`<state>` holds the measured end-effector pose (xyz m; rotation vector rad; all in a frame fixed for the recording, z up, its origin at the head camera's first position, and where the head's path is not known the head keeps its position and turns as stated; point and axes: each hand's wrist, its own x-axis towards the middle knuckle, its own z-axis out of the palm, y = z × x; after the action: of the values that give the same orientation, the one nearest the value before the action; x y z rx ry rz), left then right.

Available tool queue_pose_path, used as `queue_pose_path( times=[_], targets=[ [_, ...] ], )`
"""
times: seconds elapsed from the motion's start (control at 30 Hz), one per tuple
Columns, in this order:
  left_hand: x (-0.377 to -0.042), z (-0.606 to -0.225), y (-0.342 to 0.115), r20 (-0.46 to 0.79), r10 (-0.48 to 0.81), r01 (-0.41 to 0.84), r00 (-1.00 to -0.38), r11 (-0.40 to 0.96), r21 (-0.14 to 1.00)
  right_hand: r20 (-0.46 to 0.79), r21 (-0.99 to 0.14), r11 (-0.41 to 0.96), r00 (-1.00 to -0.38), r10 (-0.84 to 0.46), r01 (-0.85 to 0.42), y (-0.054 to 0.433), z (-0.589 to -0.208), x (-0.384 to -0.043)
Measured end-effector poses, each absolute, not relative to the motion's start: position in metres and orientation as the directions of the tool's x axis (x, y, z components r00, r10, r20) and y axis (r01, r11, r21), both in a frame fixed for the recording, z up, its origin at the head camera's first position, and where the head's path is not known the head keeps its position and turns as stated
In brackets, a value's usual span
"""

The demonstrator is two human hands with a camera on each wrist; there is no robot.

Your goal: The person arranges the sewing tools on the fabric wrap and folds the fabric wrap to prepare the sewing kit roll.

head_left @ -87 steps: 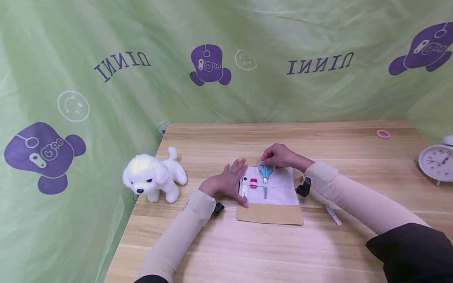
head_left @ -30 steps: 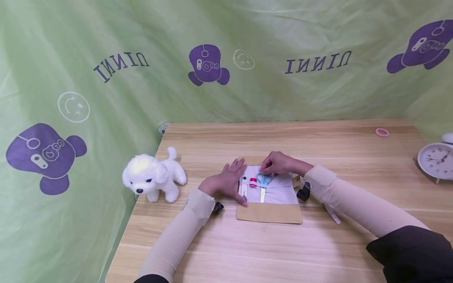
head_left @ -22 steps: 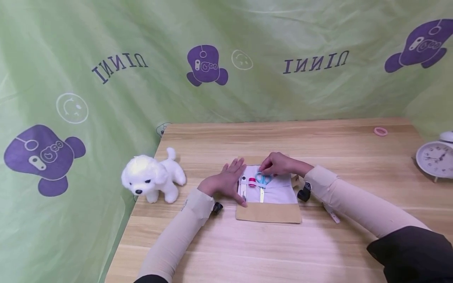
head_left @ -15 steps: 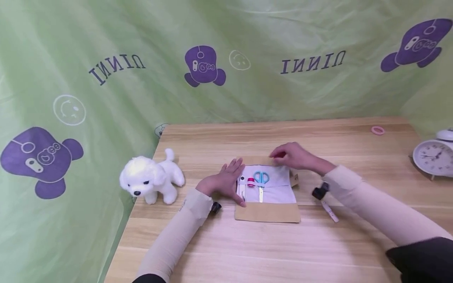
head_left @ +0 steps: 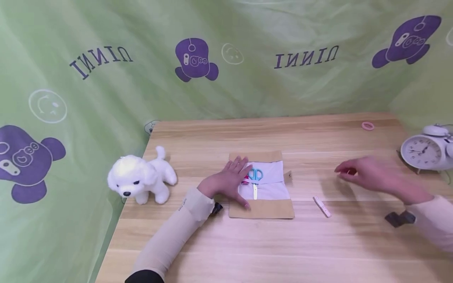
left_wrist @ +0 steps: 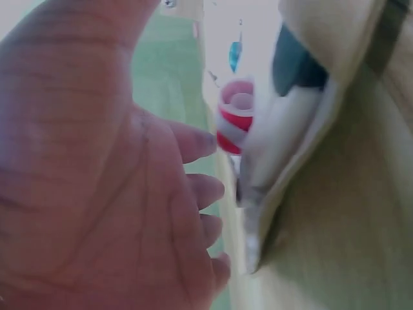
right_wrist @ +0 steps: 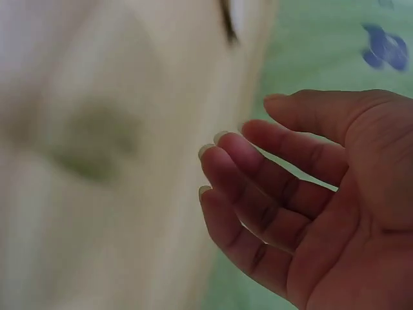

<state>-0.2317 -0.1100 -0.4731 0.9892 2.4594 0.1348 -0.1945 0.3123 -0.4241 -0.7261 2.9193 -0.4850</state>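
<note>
Tan fabric pouch [head_left: 262, 210], one, unfolded mid-worktop [head_left: 212, 247] — one pair of blue-handled scissors [head_left: 255, 190] and one red spool [left_wrist: 235, 121] inside. Two hands: left hand [head_left: 228, 182] spread over pouch's left side; right hand [head_left: 375, 175] loosely bent above worktop, well right. Around — one pale strip [head_left: 322, 207], one pink ring [head_left: 363, 125], one alarm clock [head_left: 422, 152], one white plush dog [head_left: 136, 177].

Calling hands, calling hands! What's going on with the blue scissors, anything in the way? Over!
Left hand spread on open pouch. Right hand empty, away from it. Blue-handled scissors lying inside pouch. Left hand partly covers red spool.
</note>
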Motion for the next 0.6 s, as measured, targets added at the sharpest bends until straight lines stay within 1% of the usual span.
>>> queue_pose_path(
  times=[0.1, 0.17, 0.23, 0.37, 0.47, 0.6],
  targets=[
    [-0.232, -0.478, -0.108, -0.389, 0.682, 0.624, -0.619, 0.728, 0.285, -0.062, -0.417, 0.812, -0.878, -0.474, -0.409, 0.295, -0.444, -0.178],
    [-0.233, -0.481, -0.107, -0.376, 0.695, 0.624, -0.613, 0.717, 0.311, -0.119, -0.471, 0.812, -0.887, -0.446, -0.345, 0.283, -0.454, -0.168],
    [-0.234, -0.482, -0.105, -0.364, 0.704, 0.619, -0.61, 0.71, 0.335, -0.161, -0.497, 0.819, -0.897, -0.412, -0.287, 0.275, -0.461, -0.159],
    [-0.235, -0.485, -0.103, -0.347, 0.706, 0.614, -0.617, 0.708, 0.349, -0.201, -0.482, 0.844, -0.908, -0.366, -0.234, 0.266, -0.466, -0.147],
    [-0.235, -0.486, -0.105, -0.355, 0.697, 0.604, -0.623, 0.717, 0.347, -0.22, -0.462, 0.855, -0.903, -0.369, -0.237, 0.26, -0.467, -0.142],
    [-0.236, -0.489, -0.109, -0.37, 0.68, 0.588, -0.634, 0.734, 0.34, -0.216, -0.447, 0.852, -0.892, -0.397, -0.271, 0.251, -0.468, -0.139]
  ],
)
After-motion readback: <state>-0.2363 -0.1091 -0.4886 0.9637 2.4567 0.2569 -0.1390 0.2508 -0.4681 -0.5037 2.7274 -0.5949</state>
